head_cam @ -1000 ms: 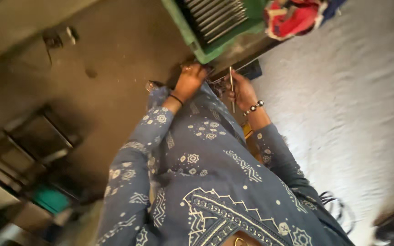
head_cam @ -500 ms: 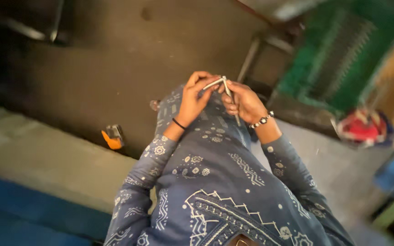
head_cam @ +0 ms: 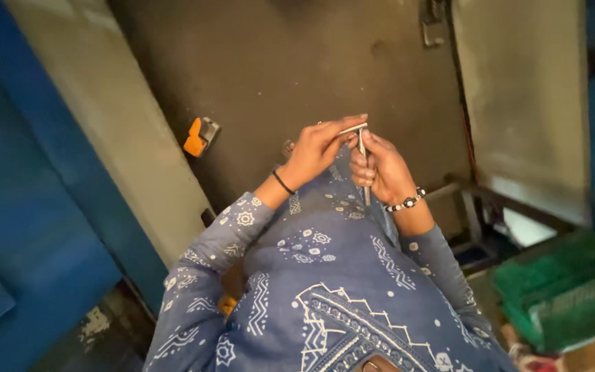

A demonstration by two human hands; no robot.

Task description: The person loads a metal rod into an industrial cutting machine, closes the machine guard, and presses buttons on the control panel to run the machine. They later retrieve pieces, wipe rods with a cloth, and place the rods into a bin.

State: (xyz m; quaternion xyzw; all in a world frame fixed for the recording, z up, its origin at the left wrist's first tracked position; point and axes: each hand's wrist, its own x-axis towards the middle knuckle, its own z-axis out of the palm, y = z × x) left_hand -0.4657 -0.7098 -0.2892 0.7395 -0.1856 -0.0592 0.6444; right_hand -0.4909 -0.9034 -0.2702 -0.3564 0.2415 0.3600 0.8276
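Two hands meet at the centre of the frame over a thin metal T-shaped tool (head_cam: pixel 361 155). The left hand (head_cam: pixel 315 148) pinches one end of the short crossbar between thumb and fingertips, fingers closed narrow on it. The right hand (head_cam: pixel 379 171) is wrapped around the long shaft, which runs down past its fingers toward the blue patterned tunic (head_cam: pixel 325 289). What the crossbar is being worked for I cannot tell; it is small and partly hidden by fingers. To handle it well, I judge the right hand should keep the shaft steady and upright while the left makes any fine adjustment at the crossbar, both held close to the body for control.

Outward, an orange-and-grey object (head_cam: pixel 200 135) lies left of centre on the dark floor (head_cam: pixel 277 62). A green crate (head_cam: pixel 566 289) sits at the lower right, with a dark metal frame (head_cam: pixel 480 200) just above it.
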